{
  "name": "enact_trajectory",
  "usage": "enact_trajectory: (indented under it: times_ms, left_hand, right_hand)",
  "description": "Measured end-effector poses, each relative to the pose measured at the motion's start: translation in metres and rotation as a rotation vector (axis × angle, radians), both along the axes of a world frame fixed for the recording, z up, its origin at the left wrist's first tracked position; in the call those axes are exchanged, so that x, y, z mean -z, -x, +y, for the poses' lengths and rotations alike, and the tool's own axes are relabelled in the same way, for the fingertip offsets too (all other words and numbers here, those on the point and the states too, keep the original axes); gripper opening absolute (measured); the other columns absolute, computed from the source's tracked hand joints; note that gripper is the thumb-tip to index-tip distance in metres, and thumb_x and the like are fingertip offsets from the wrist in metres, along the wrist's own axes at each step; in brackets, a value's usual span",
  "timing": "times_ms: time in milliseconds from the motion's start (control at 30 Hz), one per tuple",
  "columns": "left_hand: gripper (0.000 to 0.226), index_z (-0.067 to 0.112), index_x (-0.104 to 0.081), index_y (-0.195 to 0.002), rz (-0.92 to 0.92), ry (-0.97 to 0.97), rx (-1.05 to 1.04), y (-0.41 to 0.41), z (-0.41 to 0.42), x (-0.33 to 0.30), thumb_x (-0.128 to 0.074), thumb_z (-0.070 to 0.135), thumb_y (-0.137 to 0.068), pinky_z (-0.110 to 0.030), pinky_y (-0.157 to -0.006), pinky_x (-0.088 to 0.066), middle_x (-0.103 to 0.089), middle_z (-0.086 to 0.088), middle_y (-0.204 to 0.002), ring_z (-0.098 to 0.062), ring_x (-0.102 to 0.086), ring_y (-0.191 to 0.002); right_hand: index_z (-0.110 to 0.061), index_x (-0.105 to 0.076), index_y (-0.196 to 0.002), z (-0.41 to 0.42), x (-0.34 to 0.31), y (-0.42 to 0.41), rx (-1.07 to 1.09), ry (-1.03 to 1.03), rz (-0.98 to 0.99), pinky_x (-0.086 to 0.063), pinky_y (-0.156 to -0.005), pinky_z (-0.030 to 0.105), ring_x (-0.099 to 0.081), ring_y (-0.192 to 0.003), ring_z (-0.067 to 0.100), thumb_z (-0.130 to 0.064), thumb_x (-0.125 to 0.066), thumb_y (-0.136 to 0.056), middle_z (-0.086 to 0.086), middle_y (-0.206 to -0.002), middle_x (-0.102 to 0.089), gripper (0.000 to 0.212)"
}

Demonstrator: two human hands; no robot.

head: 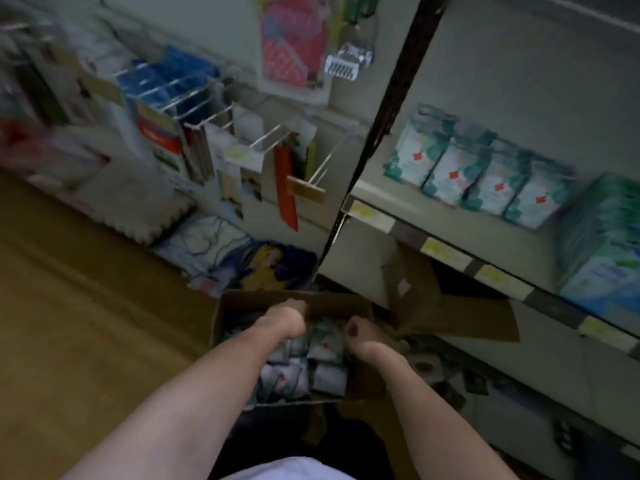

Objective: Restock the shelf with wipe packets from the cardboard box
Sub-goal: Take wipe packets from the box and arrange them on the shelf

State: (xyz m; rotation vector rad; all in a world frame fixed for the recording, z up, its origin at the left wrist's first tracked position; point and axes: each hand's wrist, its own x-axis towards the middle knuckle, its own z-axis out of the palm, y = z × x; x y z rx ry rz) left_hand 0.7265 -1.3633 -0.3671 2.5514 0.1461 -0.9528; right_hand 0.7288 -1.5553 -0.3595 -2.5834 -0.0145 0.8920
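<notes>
An open cardboard box (pixel 221 323) sits on the floor in front of me, filled with several white-and-teal wipe packets (pixel 329 375). Both my arms reach down into it. My left hand (pixel 287 320) is bent at the wrist near the box's far wall, and its fingers are hidden among the packets. My right hand (pixel 363 337) curls over an upright packet (pixel 325 336), with the thumb against that packet's right edge. On the shelf (pixel 446 254) to the right, a row of matching packets with red crosses (pixel 485 178) stands upright.
Larger teal packs (pixel 602 251) fill the shelf's right end. One box flap (pixel 450 317) sticks out to the right under the shelf. Peg hooks with hanging goods (pixel 214 140) line the wall on the left, above foam mats and printed packs (pixel 239 261). Brown floor (pixel 86 306) lies to the left.
</notes>
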Motion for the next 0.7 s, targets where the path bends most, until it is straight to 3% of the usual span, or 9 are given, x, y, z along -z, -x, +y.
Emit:
enact_trajectory:
  times_ms: [100, 200, 300, 467, 567, 700]
  left_hand:
    - [0.038, 0.011, -0.055, -0.126, 0.066, 0.018, -0.057, 0.016, 0.001, 0.03, -0.051, 0.016, -0.089, -0.036, -0.078, -0.05, -0.06, -0.013, -0.118, -0.032, -0.062, -0.103]
    - [0.032, 0.008, -0.057, -0.122, 0.124, 0.006, -0.119, 0.035, -0.007, 0.057, -0.051, 0.011, -0.091, -0.038, -0.085, -0.053, -0.06, -0.017, -0.122, -0.034, -0.061, -0.108]
    - [0.03, 0.008, -0.057, -0.12, 0.154, 0.043, -0.201, 0.04, -0.02, 0.093, -0.05, 0.017, -0.092, -0.04, -0.089, -0.052, -0.06, -0.02, -0.122, -0.035, -0.059, -0.109]
    - [0.033, 0.001, -0.054, -0.126, 0.156, 0.172, -0.504, 0.04, -0.048, 0.123, -0.046, 0.015, -0.098, -0.038, -0.082, -0.047, -0.061, -0.022, -0.119, -0.036, -0.059, -0.108]
    - [0.028, -0.002, -0.063, -0.103, 0.157, 0.228, -0.73, 0.036, -0.062, 0.151, -0.047, 0.021, -0.098, -0.038, -0.082, -0.047, -0.064, -0.024, -0.109, -0.035, -0.061, -0.102]
    - [0.026, -0.004, -0.061, -0.108, 0.161, 0.225, -0.997, 0.027, -0.079, 0.184, -0.05, 0.017, -0.097, -0.037, -0.088, -0.044, -0.061, -0.026, -0.115, -0.038, -0.059, -0.109]
  right_hand:
    - [-0.023, -0.05, -0.092, -0.004, 0.029, 0.005, -0.093, 0.058, 0.058, -0.044, -0.073, 0.03, -0.053, -0.083, 0.019, -0.028, -0.045, -0.098, 0.0, -0.091, -0.055, 0.01]
    - [-0.022, -0.048, -0.098, -0.012, 0.049, 0.001, -0.178, 0.063, 0.095, -0.04, -0.071, 0.027, -0.051, -0.084, 0.018, -0.022, -0.048, -0.097, -0.001, -0.089, -0.053, 0.001]
    - [-0.019, -0.047, -0.099, -0.019, 0.071, -0.008, -0.202, 0.048, 0.131, -0.041, -0.076, 0.027, -0.057, -0.097, 0.024, -0.02, -0.05, -0.097, 0.009, -0.106, -0.061, 0.003]
    - [-0.006, -0.051, -0.129, -0.025, 0.113, -0.033, -0.218, 0.073, 0.194, -0.049, -0.093, 0.038, -0.056, -0.111, 0.029, -0.013, -0.054, -0.095, 0.015, -0.124, -0.058, 0.034]
    - [-0.006, -0.044, -0.139, -0.026, 0.132, -0.052, -0.288, 0.106, 0.227, -0.043, -0.104, 0.039, -0.049, -0.124, 0.032, -0.014, -0.051, -0.097, 0.017, -0.137, -0.049, 0.044]
    - [-0.007, -0.038, -0.146, -0.019, 0.163, -0.077, -0.377, 0.134, 0.232, -0.037, -0.111, 0.039, -0.043, -0.132, 0.031, -0.021, -0.048, -0.099, 0.016, -0.146, -0.043, 0.05]
